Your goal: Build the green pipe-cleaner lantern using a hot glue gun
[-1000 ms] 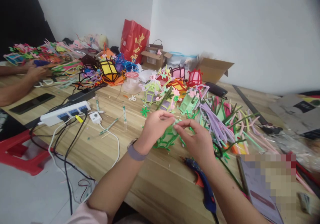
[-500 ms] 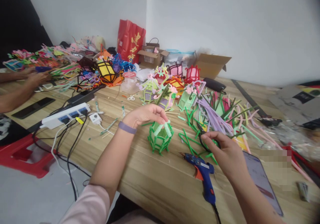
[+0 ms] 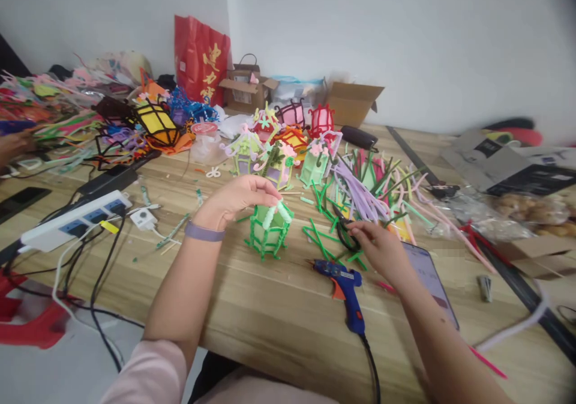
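Head view: left hand [image 3: 243,196], wrist flexed, pinches green pipe-cleaner lantern [image 3: 266,240] atop; right hand [image 3: 382,249], at three o'clock, touches scissors [image 3: 344,236], finger closure indeterminable.

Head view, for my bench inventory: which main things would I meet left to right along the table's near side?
White power strip → small white cabled box → green pipe-cleaner lantern → blue hot-glue gun → smartphone.

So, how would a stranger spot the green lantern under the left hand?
On the wooden table, find the blue glue gun. To its left and slightly beyond, the small lantern stands beneath the person's left hand. Unlike the flower-topped pale green lantern behind it, its frame is bright green.
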Action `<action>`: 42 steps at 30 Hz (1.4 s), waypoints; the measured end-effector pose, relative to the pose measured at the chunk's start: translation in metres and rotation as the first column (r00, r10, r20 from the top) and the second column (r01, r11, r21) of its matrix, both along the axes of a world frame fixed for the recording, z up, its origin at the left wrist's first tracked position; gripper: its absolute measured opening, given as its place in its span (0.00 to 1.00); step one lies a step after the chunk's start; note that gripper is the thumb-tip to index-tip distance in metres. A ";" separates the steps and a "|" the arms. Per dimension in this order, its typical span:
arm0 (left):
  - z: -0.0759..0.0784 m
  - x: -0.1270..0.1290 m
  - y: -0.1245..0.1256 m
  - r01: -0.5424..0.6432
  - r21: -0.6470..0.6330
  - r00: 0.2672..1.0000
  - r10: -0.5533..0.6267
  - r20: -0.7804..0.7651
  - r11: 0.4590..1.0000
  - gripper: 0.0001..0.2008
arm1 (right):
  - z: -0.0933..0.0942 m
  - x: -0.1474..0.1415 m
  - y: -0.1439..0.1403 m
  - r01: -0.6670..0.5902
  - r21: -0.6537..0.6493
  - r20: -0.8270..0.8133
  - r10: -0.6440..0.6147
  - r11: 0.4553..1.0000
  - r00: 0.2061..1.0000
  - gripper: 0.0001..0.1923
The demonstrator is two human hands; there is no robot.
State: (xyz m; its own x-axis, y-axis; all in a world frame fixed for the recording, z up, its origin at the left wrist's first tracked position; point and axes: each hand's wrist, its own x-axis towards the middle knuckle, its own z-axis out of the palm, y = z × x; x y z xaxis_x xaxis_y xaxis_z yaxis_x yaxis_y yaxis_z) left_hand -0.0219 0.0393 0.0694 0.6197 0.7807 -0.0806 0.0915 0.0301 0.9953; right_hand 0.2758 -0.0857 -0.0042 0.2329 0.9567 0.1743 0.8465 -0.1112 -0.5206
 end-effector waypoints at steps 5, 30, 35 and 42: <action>0.003 0.002 0.000 -0.133 0.062 0.991 0.135 -0.019 0.989 0.13 | -0.002 -0.025 0.006 -0.061 -0.240 0.133 0.095 0.969 0.987 0.13; -0.003 0.008 0.004 -0.248 0.115 0.967 0.252 -0.024 0.962 0.10 | 0.009 0.020 -0.029 0.117 -0.281 0.178 -0.069 0.953 0.982 0.19; -0.002 0.008 0.003 -0.228 0.234 0.967 0.248 -0.057 0.945 0.10 | -0.005 -0.004 -0.086 0.197 -0.247 0.064 -0.187 0.949 0.980 0.16; 0.003 0.004 -0.003 -0.123 0.558 0.894 0.336 -0.297 0.820 0.16 | -0.036 -0.066 -0.111 0.288 -0.211 -0.027 -0.300 0.934 0.954 0.15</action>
State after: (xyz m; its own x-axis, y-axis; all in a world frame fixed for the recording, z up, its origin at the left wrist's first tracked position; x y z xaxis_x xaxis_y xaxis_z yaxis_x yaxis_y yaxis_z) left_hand -0.0178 0.0365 0.0720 0.4228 0.8862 0.1895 0.5072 -0.4047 0.7609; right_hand 0.2099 -0.1965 -0.0406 0.5132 0.8575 -0.0379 0.7291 -0.4588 -0.5079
